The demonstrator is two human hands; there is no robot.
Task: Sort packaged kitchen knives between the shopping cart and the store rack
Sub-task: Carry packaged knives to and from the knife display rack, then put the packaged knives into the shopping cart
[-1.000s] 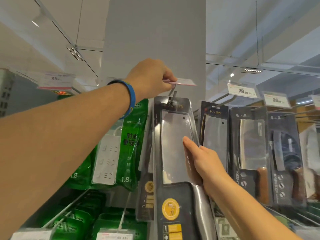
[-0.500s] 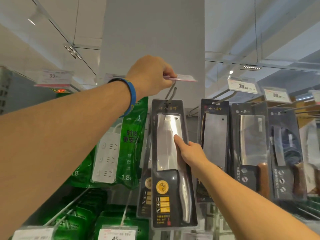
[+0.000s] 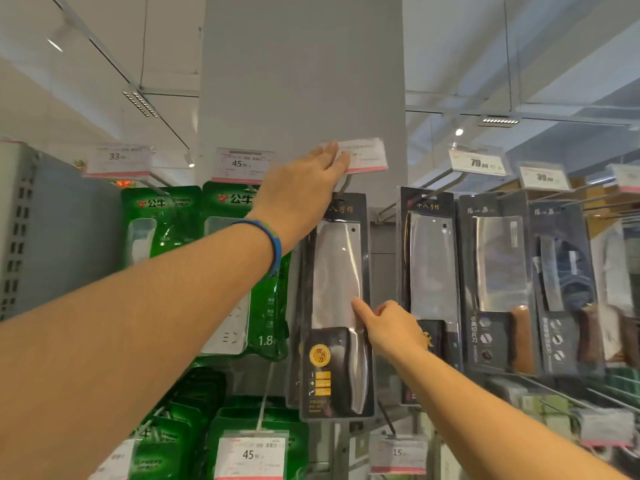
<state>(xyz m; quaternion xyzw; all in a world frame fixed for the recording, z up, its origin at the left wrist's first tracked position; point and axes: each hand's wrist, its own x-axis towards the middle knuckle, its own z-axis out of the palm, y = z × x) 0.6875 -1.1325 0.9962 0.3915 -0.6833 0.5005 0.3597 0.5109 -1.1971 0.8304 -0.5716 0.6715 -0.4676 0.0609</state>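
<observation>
Overhead, black carded pack holding a steel cleaver (image 3: 337, 289) hanging from the grey metal hook (image 3: 343, 184) mid-rack, left hand (image 3: 301, 188) fingers straight, together, touching the white price tag (image 3: 367, 155), right hand (image 3: 388, 327) forefinger on the pack's blister, rest curled, grip unclear.

No longer pinching the tag (image 3: 363, 155) with the left hand (image 3: 304, 181); now laying straight fingers flat over its 9 o'clock end. Swung the tag down from edge-on to face-on. Pushed the pack (image 3: 337, 306) from close up to well back along the hook (image 3: 343, 185), hanging straight at 6 o'clock of the tag. Slid the right hand (image 3: 388, 327) down the pack from mid-blade towards its 4 o'clock edge. Now touching the blister with one fingertip (image 3: 356, 303), with the other fingers curled beside the edge.
</observation>
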